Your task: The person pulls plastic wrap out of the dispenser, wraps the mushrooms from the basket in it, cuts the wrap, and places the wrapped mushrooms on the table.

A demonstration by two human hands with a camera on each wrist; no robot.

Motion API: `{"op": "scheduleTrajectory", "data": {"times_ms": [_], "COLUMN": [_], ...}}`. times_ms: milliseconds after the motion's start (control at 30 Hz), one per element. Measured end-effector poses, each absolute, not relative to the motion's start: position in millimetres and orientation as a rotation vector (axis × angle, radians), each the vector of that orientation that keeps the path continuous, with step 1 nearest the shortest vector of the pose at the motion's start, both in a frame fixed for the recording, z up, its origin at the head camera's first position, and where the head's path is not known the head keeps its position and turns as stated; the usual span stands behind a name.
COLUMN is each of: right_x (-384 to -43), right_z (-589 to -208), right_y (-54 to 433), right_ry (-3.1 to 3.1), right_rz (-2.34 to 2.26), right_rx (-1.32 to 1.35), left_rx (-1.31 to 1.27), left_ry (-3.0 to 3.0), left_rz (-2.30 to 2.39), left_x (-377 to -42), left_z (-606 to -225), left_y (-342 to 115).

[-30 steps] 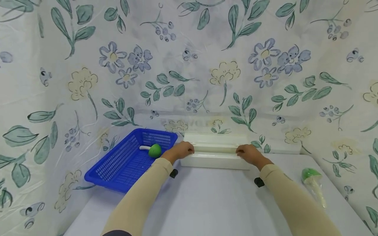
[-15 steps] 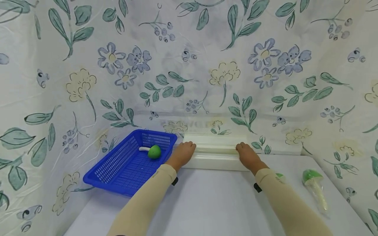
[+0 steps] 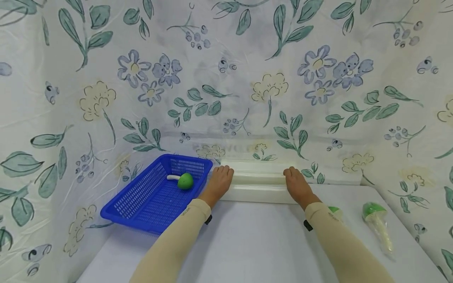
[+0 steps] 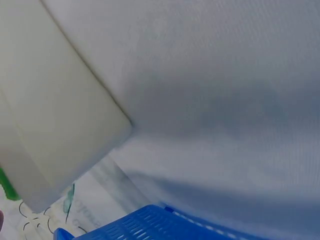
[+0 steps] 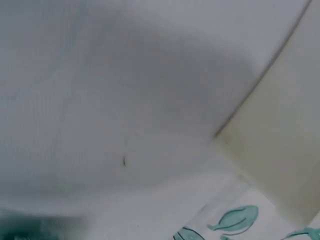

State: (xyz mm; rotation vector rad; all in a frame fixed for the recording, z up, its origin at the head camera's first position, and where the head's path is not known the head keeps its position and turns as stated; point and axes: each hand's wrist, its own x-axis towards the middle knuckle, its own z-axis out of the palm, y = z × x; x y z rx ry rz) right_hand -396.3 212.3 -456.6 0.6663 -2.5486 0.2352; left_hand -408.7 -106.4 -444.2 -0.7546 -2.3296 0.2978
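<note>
A long white box [image 3: 260,193] stands at the back of the table, with a rim along its front and a recess behind it. My left hand [image 3: 219,182] rests on its left end, fingers pointing away over the top. On the right end lies my right hand [image 3: 297,184] in the same way. Both thumbs are hidden. The left wrist view shows one corner of the white box [image 4: 65,105], with a sliver of fingertip at the left edge. In the right wrist view, the box's other end [image 5: 280,130] appears, and no fingers show.
Left of the box sits a blue perforated basket [image 3: 124,224] holding a green-headed item with a white stem [image 3: 185,181]. A similar clear-wrapped item [image 3: 376,222] lies at the table's right. Another green piece [image 3: 334,211] is partly behind the right sleeve. Floral sheeting [image 3: 240,102] hangs behind.
A second ago my fingers pinched the box's front rim at both ends. Both hands have since turned forward and now lie over the ends. The basket and green items stay in place.
</note>
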Motion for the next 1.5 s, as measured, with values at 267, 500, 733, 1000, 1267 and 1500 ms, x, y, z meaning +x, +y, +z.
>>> {"op": "scheduleTrajectory", "data": {"times_ms": [267,500,733,1000,1267,1500], "right_x": [-399,-400,-403,-402,-397,-393], "right_z": [-439,-432,-418,-401,-384,-366], "right_y": [219,220,219,223,225,226], "right_ry": [-2.445,-2.268,-2.023,-2.116,-2.150,-2.157], "right_rz": [0.154,0.183,0.185,0.032,-0.050,-0.109], "right_rx": [0.735,0.768,0.833,0.766,0.748,0.736], "left_rx": [-0.767,-0.789,-0.773,-0.786,-0.823,-0.848], "left_ry": [-2.294,-2.214,-2.187,-2.191,-2.164,-2.116], "left_rz": [0.314,0.265,0.296,0.282,0.250,0.261], "left_x": [-412,-410,-409,-405,-403,-403], "left_z": [-429,-419,-406,-386,-372,-356], "left_y": [-111,-111,-114,-115,-115,-116]}}
